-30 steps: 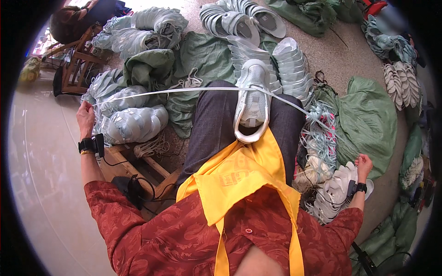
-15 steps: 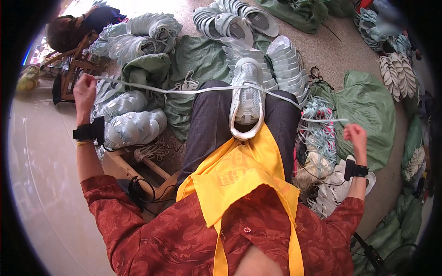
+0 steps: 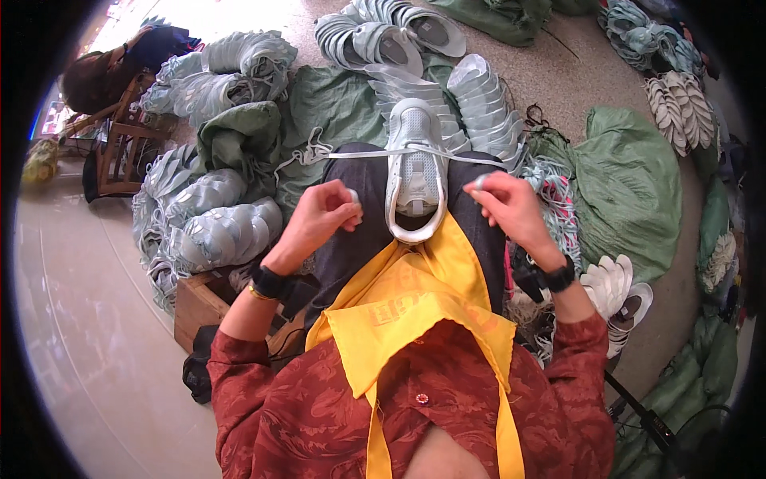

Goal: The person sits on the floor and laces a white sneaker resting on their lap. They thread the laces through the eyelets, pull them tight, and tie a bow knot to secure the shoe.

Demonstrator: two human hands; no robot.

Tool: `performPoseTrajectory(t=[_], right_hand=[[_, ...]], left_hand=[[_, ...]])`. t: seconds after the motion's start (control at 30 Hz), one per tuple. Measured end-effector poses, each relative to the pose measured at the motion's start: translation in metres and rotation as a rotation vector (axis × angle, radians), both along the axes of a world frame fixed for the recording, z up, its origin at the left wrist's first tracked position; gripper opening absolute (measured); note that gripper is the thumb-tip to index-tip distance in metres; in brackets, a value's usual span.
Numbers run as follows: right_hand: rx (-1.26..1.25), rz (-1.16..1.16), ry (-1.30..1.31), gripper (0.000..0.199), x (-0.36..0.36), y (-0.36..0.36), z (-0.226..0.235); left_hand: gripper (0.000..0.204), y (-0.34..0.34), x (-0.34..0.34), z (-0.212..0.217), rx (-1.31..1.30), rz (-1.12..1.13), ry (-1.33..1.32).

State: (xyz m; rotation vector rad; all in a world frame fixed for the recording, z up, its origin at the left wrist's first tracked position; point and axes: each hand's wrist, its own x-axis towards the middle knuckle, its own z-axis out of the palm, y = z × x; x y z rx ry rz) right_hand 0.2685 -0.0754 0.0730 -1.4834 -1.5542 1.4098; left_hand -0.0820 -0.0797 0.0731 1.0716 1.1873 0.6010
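Shoe [image 3: 415,172], pale grey-blue, lies on the person's lap over dark trousers, its long axis running straight away from the body: toe pointing forward, open heel collar toward the yellow apron [image 3: 415,307]. A white lace [image 3: 363,153] crosses it sideways near the toe end, trailing left in loops onto a green sack [image 3: 331,104].

Around the seated person the floor is pale and smooth to the left and rougher concrete ahead, crowded with stacks of matching shoe uppers [image 3: 223,231], more green sacks and a small wooden stool [image 3: 120,156].

Both forearms reach forward, elbows bent. The left hand [image 3: 323,211] and right hand [image 3: 507,203] flank the shoe, apart from each other, each with fingers curled and pinched on a lace end.
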Motion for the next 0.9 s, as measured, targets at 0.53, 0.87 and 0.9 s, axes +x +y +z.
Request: performPoseTrajectory(t=[0.53,0.87,0.9], right_hand=[[0.235,-0.062,0.115,0.03,-0.039,0.071,-0.045],[0.052,-0.119,0.324,0.024,-0.041,0.067,-0.051],[0.054,-0.127,0.337,0.024,-0.042,0.066,-0.05]], left_hand=[[0.006,0.06,0.064,-0.036,0.443,0.151,0.364],[0.011,0.064,0.055,-0.043,0.259,0.192,0.115],[0.011,0.064,0.055,-0.043,0.258,0.195,0.11]])
